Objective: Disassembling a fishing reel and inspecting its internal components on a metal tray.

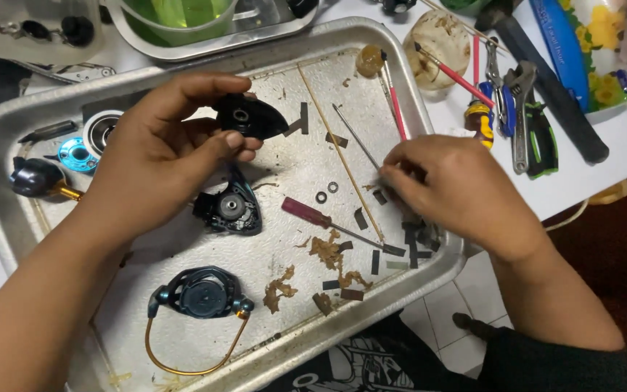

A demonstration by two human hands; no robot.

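Over the metal tray (9, 131), a black cover (250, 116) was held pinched in the left hand (157, 156). The thin needle (353, 134), slanting up and left, was pinched at its lower end by the right hand (448, 189).

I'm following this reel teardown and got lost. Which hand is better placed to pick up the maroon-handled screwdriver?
Probably the right hand: it rests on the tray beside the screwdriver, while the left hand holds a black reel part.

both hands low and near each other, left hand (157, 156) curled, right hand (448, 185) pinching fingertips
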